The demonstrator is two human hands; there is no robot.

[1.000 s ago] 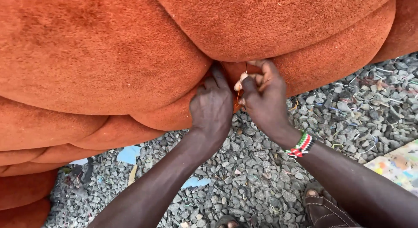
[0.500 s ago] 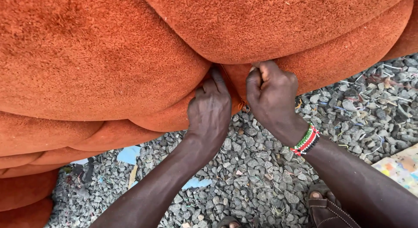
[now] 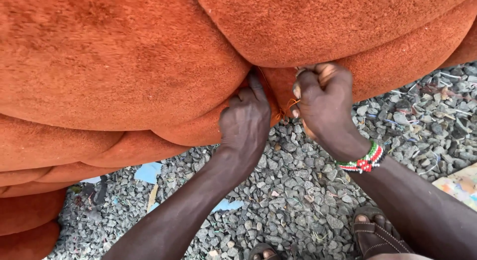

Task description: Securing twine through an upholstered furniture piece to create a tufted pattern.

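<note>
Here both hands worked a seam between orange cushions (image 3: 124,71) above the gravel (image 3: 298,200). The left hand (image 3: 246,123) pressed, fingers half-curled, into the crease; the right hand (image 3: 323,103) pinched orange thread (image 3: 284,111) tight. Stitching seemed underway; drawing it snug calls for steady tension.

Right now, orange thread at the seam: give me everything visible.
The orange thread is thin, matching the rust-orange upholstery. A short looped length shows in the crease where the padded sections meet, between the left hand, which presses the fabric, and the right hand, whose fingers pinch near it. Whether it holds a needle cannot be told.
</note>
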